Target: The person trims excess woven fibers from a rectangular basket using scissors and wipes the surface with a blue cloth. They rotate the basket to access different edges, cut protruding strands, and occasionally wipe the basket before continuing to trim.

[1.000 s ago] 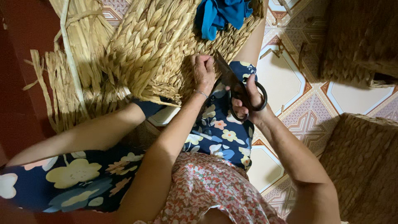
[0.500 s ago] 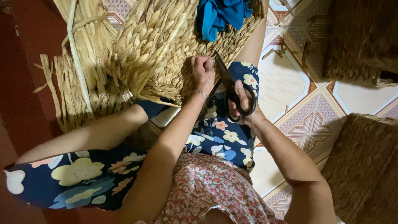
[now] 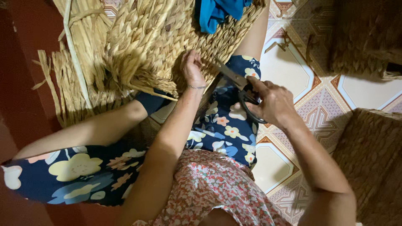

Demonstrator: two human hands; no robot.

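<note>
A woven straw basket rests against my knees, its braided side facing me. My left hand pinches the weave at the basket's lower edge. My right hand grips black-handled scissors, their blades pointing up-left toward the basket edge just right of my left hand. The blades look slightly apart near the straw. A thin bracelet circles my left wrist.
A blue cloth lies on top of the basket. Loose straw strands hang at the left over a dark red floor. Patterned floor tiles lie to the right, with other woven baskets at top right and lower right.
My right hand with the scissors has drawn slightly right, away from my left hand. The left hand stays on the basket's edge.
</note>
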